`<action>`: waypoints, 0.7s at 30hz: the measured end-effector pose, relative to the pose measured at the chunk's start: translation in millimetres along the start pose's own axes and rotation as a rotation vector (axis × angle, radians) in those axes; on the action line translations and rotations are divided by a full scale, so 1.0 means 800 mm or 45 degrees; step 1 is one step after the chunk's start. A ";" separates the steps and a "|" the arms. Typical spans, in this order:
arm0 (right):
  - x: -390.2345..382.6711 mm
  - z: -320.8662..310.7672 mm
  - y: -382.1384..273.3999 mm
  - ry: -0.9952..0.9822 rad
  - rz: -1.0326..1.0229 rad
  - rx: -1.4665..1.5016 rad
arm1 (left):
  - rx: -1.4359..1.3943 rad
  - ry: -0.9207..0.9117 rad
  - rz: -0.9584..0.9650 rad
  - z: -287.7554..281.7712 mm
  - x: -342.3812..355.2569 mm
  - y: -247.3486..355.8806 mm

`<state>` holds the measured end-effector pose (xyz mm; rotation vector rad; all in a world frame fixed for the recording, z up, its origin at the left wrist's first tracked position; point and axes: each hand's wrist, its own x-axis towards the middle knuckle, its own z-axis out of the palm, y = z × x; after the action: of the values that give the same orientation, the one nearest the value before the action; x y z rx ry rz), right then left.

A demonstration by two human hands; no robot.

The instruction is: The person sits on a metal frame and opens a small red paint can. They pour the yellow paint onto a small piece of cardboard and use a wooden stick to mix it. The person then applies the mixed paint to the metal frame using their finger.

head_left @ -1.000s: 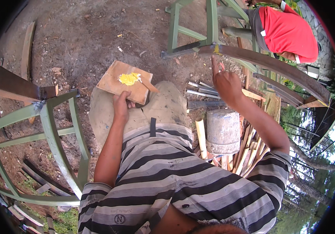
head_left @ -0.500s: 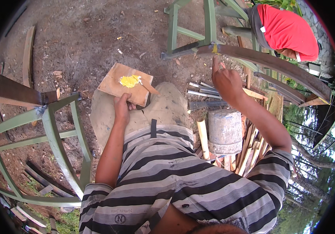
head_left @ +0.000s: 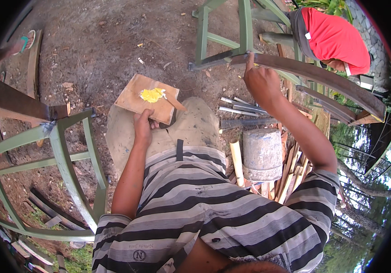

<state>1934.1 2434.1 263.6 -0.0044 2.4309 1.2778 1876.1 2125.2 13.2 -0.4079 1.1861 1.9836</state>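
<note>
My left hand (head_left: 143, 126) grips the near edge of a small square wooden board (head_left: 131, 98), holding it above my lap. A mound of yellow putty (head_left: 151, 94) lies on the board, beside a flat wooden spatula (head_left: 174, 102) that rests across its right side. My right hand (head_left: 262, 83) reaches forward with the index finger stretched out and the others curled, holding nothing. That fingertip touches the end of a curved brown wooden beam (head_left: 313, 69), where it meets a green frame (head_left: 245, 27).
To my left stands another green frame (head_left: 61, 150) with a brown beam (head_left: 13, 102) joined to it. A grey-white bucket (head_left: 262, 152) sits at my right among wood strips (head_left: 295, 175). A person in red (head_left: 336, 38) bends at the far right; a sandaled foot (head_left: 28, 42) shows far left.
My right fingertip has moved slightly up onto the beam joint, and the yellow smear seen there earlier is now mostly out of sight. A sandaled foot has come in at the far left.
</note>
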 end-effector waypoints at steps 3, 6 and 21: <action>-0.013 -0.018 -0.006 -0.094 -0.014 -0.020 | -0.009 0.008 0.016 0.001 -0.001 -0.001; -0.031 0.000 -0.021 -0.109 -0.116 -0.052 | 0.008 -0.063 -0.032 -0.008 0.004 -0.006; -0.023 -0.034 -0.007 0.006 -0.031 -0.031 | -0.021 -0.041 -0.027 -0.004 0.000 -0.004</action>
<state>1942.7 2406.2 279.1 -0.0440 2.4120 1.2979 1877.9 2123.1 9.6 -0.3939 1.1419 1.9755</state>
